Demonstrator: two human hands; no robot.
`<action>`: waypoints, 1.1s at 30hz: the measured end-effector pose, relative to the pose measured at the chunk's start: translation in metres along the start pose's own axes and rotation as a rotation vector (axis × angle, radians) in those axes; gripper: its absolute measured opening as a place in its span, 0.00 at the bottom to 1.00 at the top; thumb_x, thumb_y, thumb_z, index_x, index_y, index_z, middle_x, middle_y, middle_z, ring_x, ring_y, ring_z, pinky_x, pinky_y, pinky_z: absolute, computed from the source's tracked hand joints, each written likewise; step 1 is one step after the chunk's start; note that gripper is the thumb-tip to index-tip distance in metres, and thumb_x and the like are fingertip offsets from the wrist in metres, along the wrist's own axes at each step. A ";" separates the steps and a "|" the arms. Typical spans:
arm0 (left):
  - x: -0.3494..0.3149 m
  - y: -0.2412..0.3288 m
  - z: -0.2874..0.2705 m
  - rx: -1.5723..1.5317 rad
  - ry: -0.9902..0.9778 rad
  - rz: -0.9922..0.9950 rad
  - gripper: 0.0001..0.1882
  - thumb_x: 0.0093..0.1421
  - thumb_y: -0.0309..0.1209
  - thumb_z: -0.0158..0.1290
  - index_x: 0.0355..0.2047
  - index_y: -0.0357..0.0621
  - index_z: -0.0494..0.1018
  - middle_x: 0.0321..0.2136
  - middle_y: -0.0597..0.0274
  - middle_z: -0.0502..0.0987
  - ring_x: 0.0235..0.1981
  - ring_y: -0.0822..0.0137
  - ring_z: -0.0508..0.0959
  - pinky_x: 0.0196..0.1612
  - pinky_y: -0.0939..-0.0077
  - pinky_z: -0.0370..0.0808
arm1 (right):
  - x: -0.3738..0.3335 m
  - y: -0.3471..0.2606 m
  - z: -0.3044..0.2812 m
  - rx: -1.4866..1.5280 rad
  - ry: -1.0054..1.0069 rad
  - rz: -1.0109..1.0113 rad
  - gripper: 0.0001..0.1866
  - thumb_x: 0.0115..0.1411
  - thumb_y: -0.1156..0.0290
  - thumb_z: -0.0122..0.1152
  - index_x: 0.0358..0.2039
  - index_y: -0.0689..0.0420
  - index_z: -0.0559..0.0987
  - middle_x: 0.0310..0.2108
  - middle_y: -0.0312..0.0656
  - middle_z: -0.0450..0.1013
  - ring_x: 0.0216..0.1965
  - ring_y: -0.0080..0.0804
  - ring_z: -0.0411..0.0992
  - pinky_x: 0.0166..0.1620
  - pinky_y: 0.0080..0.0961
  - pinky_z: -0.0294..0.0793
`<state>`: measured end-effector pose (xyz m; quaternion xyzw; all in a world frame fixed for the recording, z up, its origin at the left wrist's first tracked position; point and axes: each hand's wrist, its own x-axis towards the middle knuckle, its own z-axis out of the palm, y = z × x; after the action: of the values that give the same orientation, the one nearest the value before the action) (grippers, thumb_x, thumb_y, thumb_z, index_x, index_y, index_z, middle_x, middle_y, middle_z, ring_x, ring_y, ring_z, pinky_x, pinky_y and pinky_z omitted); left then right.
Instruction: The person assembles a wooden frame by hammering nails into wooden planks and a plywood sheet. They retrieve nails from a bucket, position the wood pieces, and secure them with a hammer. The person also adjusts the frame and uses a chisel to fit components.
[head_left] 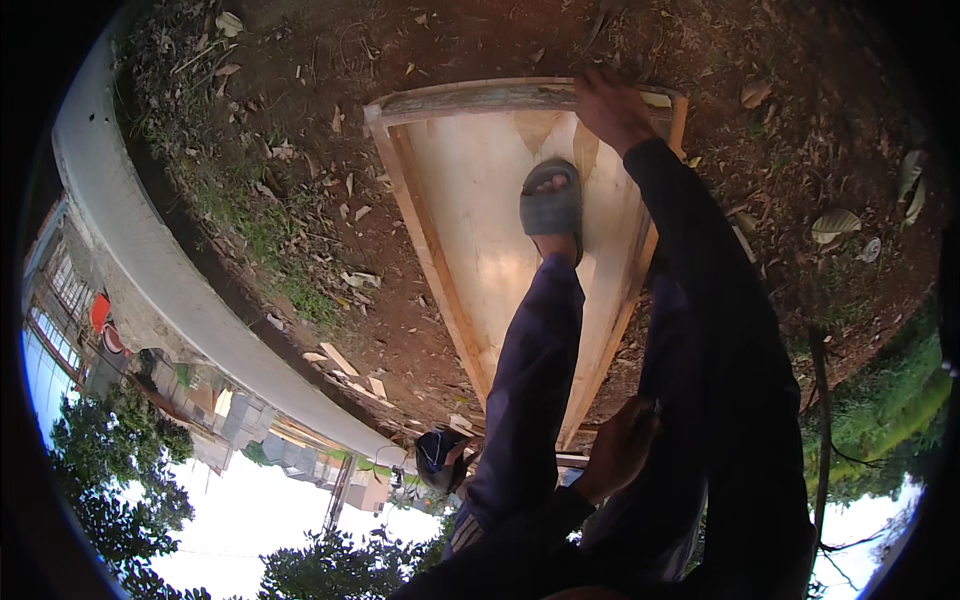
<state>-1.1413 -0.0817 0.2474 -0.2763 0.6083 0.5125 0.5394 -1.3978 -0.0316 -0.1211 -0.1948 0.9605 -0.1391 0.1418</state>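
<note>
**Wooden frame on the ground: right hand at far rail, foot pinning the panel**

While the person bends far over, the view looks down along their own legs, with sky and buildings curling into the lower left.

Largest to smallest:

- Bare dirt ground [330, 250], scattered with dry leaves and wood offcuts. Curved concrete kerb [150, 270] runs along the left, well apart from the work.
- Wooden frame with a pale plywood panel [480, 200] lies flat on the dirt. Long axis runs away from the person, wide end far, narrowing toward the feet. Weathered far rail [480, 100] crosses the top end.
- Right hand [610, 105] rests on the far rail near its right corner, arm fully extended in a dark sleeve. Fingers curl down over the rail edge; how tightly they close is hidden.
- Left hand [620, 445] sits low, beside the near right side of the frame, well apart from the far rail. Fingers look closed as a loose fist, possibly around something thin; cannot tell what.
- Foot in a grey sandal [551, 205] stands on the panel, just short of the right hand.
- Other foot in a dark sandal [440, 455] is at the narrow near end.

Right hand is the nearer one to the rail. The leg on the panel blocks the middle.
</note>
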 end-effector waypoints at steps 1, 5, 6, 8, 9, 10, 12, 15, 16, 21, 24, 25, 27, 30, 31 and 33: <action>-0.001 -0.001 -0.001 -0.018 -0.014 0.004 0.10 0.69 0.28 0.47 0.47 0.37 0.69 0.32 0.52 0.79 0.35 0.62 0.80 0.39 0.68 0.74 | 0.001 0.001 -0.003 -0.005 -0.027 0.007 0.13 0.54 0.71 0.56 0.40 0.60 0.77 0.43 0.45 0.73 0.49 0.42 0.73 0.46 0.39 0.79; 0.000 0.007 0.001 -0.345 -0.001 -0.126 0.10 0.69 0.28 0.47 0.48 0.36 0.69 0.31 0.53 0.79 0.35 0.67 0.80 0.39 0.70 0.74 | -0.004 -0.002 -0.003 0.011 -0.039 0.061 0.17 0.54 0.68 0.58 0.44 0.59 0.76 0.47 0.46 0.73 0.52 0.43 0.71 0.49 0.39 0.77; -0.001 0.013 0.000 -0.370 -0.006 -0.160 0.10 0.69 0.29 0.48 0.47 0.36 0.70 0.32 0.58 0.77 0.34 0.71 0.77 0.38 0.73 0.73 | -0.006 0.002 -0.006 0.038 -0.056 0.073 0.17 0.55 0.67 0.59 0.45 0.59 0.75 0.47 0.46 0.73 0.53 0.43 0.71 0.50 0.40 0.77; -0.001 0.028 -0.007 -0.421 0.013 -0.227 0.10 0.70 0.30 0.49 0.45 0.36 0.71 0.32 0.66 0.73 0.32 0.78 0.70 0.35 0.79 0.70 | -0.002 0.001 -0.011 0.067 -0.094 0.082 0.19 0.55 0.65 0.60 0.46 0.60 0.75 0.47 0.47 0.73 0.53 0.44 0.71 0.51 0.41 0.76; 0.000 0.032 -0.009 -0.429 0.016 -0.214 0.10 0.70 0.30 0.49 0.45 0.36 0.71 0.32 0.66 0.73 0.32 0.78 0.71 0.36 0.79 0.70 | -0.001 0.003 -0.015 0.058 -0.124 0.079 0.19 0.55 0.64 0.61 0.46 0.60 0.75 0.47 0.47 0.73 0.54 0.45 0.71 0.52 0.41 0.76; 0.002 0.035 -0.012 -0.442 0.024 -0.196 0.10 0.70 0.30 0.49 0.45 0.36 0.71 0.32 0.65 0.73 0.32 0.78 0.71 0.36 0.80 0.71 | 0.003 0.003 -0.018 0.048 -0.150 0.067 0.20 0.55 0.63 0.62 0.46 0.60 0.75 0.47 0.48 0.73 0.54 0.45 0.70 0.52 0.42 0.75; 0.001 0.036 -0.014 -0.428 0.044 -0.175 0.09 0.69 0.29 0.49 0.45 0.36 0.70 0.31 0.60 0.75 0.33 0.74 0.74 0.37 0.76 0.72 | 0.005 -0.002 -0.026 0.054 -0.189 0.047 0.19 0.56 0.63 0.60 0.45 0.60 0.76 0.47 0.46 0.73 0.53 0.44 0.72 0.50 0.42 0.76; 0.004 0.036 0.002 -0.415 0.172 -0.097 0.08 0.68 0.27 0.49 0.45 0.38 0.70 0.30 0.51 0.79 0.34 0.64 0.81 0.37 0.68 0.75 | 0.013 0.001 -0.031 0.026 -0.264 0.035 0.22 0.54 0.59 0.65 0.45 0.61 0.76 0.47 0.45 0.74 0.53 0.45 0.72 0.51 0.41 0.77; 0.003 0.036 0.002 -0.434 0.246 -0.057 0.07 0.68 0.27 0.50 0.44 0.38 0.71 0.29 0.50 0.80 0.33 0.62 0.82 0.36 0.67 0.75 | 0.012 -0.004 -0.037 0.027 -0.230 0.027 0.26 0.56 0.58 0.67 0.49 0.60 0.74 0.47 0.50 0.73 0.54 0.48 0.71 0.54 0.41 0.75; 0.009 0.043 0.012 -0.465 0.454 0.064 0.07 0.66 0.24 0.50 0.44 0.42 0.70 0.29 0.51 0.78 0.33 0.52 0.82 0.36 0.63 0.76 | 0.025 -0.009 -0.067 0.018 -0.475 0.027 0.21 0.57 0.57 0.67 0.36 0.65 0.82 0.35 0.60 0.79 0.40 0.58 0.78 0.43 0.47 0.78; 0.007 0.031 0.033 -0.565 0.516 0.137 0.08 0.65 0.25 0.50 0.44 0.40 0.69 0.29 0.48 0.78 0.33 0.49 0.81 0.35 0.60 0.75 | -0.006 -0.037 -0.119 0.002 -0.622 -0.021 0.28 0.55 0.51 0.66 0.34 0.70 0.82 0.31 0.62 0.78 0.37 0.59 0.79 0.41 0.47 0.77; 0.007 0.026 0.042 -0.584 0.539 0.168 0.08 0.65 0.25 0.51 0.44 0.40 0.69 0.29 0.47 0.78 0.33 0.48 0.81 0.35 0.59 0.75 | -0.018 -0.036 -0.134 0.026 -0.680 0.005 0.30 0.55 0.49 0.65 0.35 0.71 0.82 0.31 0.62 0.78 0.37 0.59 0.79 0.40 0.46 0.76; 0.001 0.018 0.067 -0.584 0.593 0.188 0.09 0.64 0.25 0.51 0.44 0.39 0.69 0.28 0.45 0.78 0.33 0.46 0.81 0.34 0.57 0.74 | -0.055 -0.044 -0.166 0.013 -0.784 0.085 0.32 0.55 0.47 0.62 0.37 0.72 0.81 0.36 0.68 0.77 0.43 0.63 0.77 0.47 0.48 0.73; -0.006 0.033 0.095 -0.697 0.680 0.217 0.09 0.62 0.25 0.53 0.43 0.38 0.69 0.26 0.43 0.77 0.32 0.44 0.80 0.33 0.56 0.73 | -0.108 -0.005 -0.184 -0.020 -0.782 0.120 0.34 0.57 0.47 0.60 0.42 0.73 0.80 0.42 0.69 0.76 0.49 0.64 0.74 0.51 0.47 0.71; -0.015 0.044 0.097 -0.795 0.674 0.274 0.09 0.62 0.25 0.53 0.43 0.39 0.69 0.26 0.43 0.77 0.32 0.44 0.80 0.33 0.56 0.73 | -0.127 0.003 -0.190 -0.005 -0.778 0.152 0.34 0.58 0.47 0.59 0.42 0.74 0.80 0.42 0.69 0.76 0.50 0.65 0.73 0.52 0.46 0.71; -0.048 0.069 0.084 -0.978 0.675 0.368 0.09 0.62 0.25 0.53 0.43 0.39 0.69 0.25 0.43 0.76 0.32 0.44 0.81 0.32 0.56 0.73 | -0.161 0.006 -0.210 -0.123 -0.858 0.186 0.33 0.58 0.48 0.58 0.41 0.73 0.80 0.40 0.70 0.76 0.48 0.65 0.74 0.51 0.47 0.71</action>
<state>-1.1585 0.0075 0.3242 -0.5289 0.4778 0.7007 0.0310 -1.3260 0.0846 0.1057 -0.1558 0.8346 0.0249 0.5278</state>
